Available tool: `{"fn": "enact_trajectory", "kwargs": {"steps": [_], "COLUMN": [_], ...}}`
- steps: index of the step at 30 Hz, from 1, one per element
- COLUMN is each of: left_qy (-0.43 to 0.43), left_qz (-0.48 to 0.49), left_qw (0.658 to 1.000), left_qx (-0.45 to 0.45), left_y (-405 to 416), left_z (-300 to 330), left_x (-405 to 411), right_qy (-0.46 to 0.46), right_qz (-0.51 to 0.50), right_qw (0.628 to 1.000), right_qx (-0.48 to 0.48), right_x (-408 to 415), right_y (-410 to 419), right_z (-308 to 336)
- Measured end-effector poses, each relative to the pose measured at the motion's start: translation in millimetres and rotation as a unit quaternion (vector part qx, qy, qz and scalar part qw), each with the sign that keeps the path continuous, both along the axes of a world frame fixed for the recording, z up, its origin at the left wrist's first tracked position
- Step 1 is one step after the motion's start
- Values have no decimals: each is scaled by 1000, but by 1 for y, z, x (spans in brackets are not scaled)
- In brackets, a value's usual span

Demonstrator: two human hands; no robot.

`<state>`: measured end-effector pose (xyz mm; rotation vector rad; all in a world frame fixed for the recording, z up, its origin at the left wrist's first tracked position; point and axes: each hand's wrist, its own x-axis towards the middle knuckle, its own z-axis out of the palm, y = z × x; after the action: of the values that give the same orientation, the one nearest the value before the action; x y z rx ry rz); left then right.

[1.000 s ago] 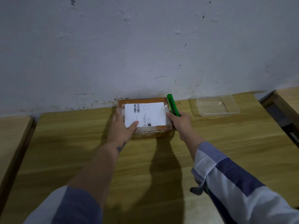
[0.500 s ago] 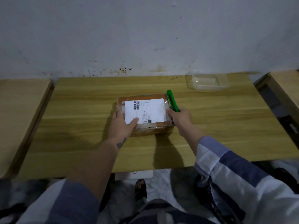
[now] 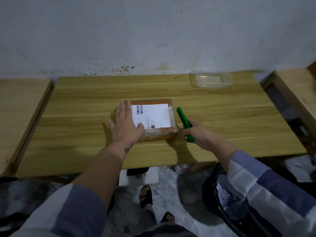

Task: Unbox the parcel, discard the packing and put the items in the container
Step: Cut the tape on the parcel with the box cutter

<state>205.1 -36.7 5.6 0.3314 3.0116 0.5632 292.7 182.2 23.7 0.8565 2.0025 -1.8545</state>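
A brown cardboard parcel wrapped in clear tape, with a white shipping label on top, lies in the middle of the wooden table. My left hand lies flat on the parcel's left part, fingers spread, thumb on the label. My right hand is just right of the parcel, closed around a green utility knife that points away from me along the parcel's right side. A clear plastic container stands at the table's far right, near the wall.
A stained white wall runs behind the table. Wooden tables flank it on the left and right. Below the table's near edge I see a black plastic bag, a white box on the floor and sandalled feet.
My left hand has flattened out on the parcel's top. My right hand with the green knife has come off the parcel's corner and moved slightly right. The parcel now lies farther from the wall.
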Motion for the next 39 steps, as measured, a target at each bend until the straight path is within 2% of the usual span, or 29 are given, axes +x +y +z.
{"fn": "enact_trajectory", "kwargs": {"steps": [3, 6, 11, 19, 30, 34, 39], "left_qy": [20, -24, -27, -3, -2, -2, -3], "left_qz": [-92, -134, -130, -127, -126, -128, -122], "left_qw": [993, 984, 983, 983, 982, 983, 983], "left_qx": [-72, -117, -126, -131, -137, -132, -140], "left_y": [13, 18, 18, 18, 19, 18, 20], "left_z": [3, -3, -15, -19, -18, -18, -19], "left_x": [-7, -9, -7, -7, -7, -8, -8], "right_qy": [12, 36, 68, 99, 91, 78, 42], "right_qz": [42, 40, 25, -81, -81, -37, 78], "right_qw": [999, 999, 993, 982, 971, 953, 895], "right_qx": [-18, 4, 92, 136, 208, 292, 437], "right_x": [14, 21, 21, 9, -2, -5, -14], "right_y": [6, 3, -4, -17, -26, -28, -30], "right_z": [5, 12, 10, -6, -4, 7, 22]}}
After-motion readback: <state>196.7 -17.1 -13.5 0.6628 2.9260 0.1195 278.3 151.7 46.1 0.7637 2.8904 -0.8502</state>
